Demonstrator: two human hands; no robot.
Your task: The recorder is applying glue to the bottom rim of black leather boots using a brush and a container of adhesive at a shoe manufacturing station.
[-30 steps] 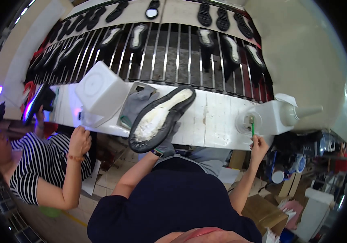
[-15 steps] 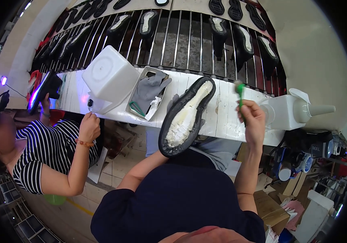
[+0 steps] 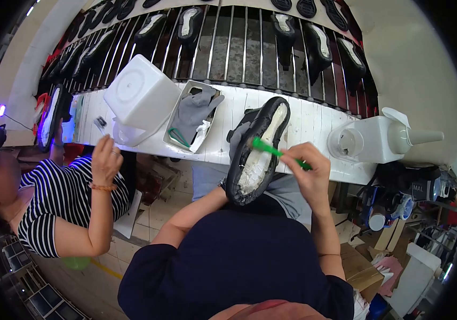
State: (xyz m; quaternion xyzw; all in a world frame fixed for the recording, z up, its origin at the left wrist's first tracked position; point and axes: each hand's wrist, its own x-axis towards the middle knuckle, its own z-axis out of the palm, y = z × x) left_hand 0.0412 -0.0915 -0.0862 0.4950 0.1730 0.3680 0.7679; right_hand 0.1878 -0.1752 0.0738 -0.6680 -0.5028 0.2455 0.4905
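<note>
A black shoe upper [image 3: 235,178] is held up before me, bottom side facing me, with a cream-white strip down its middle. My left hand [image 3: 237,137] grips it from behind; most of that hand is hidden, and grey, seemingly gloved fingers show beside the shoe's left edge. My right hand [image 3: 312,169] pinches the green handle of a brush [image 3: 272,150]. The brush head lies over the left border of the shoe's bottom, around mid-length; whether its bristles touch is too small to tell.
A white bench [image 3: 303,133] carries an upturned white jug [image 3: 140,93], a box [image 3: 199,150] with grey gloves and, at right, a white container [image 3: 372,141] lying sideways. Beyond runs a roller conveyor [image 3: 228,48] with several shoes. A co-worker in stripes [image 3: 68,197] sits at left.
My right hand has swung left with the brush, from above the bench to over the shoe. The shoe has shifted slightly right. The co-worker's near hand has moved left.
</note>
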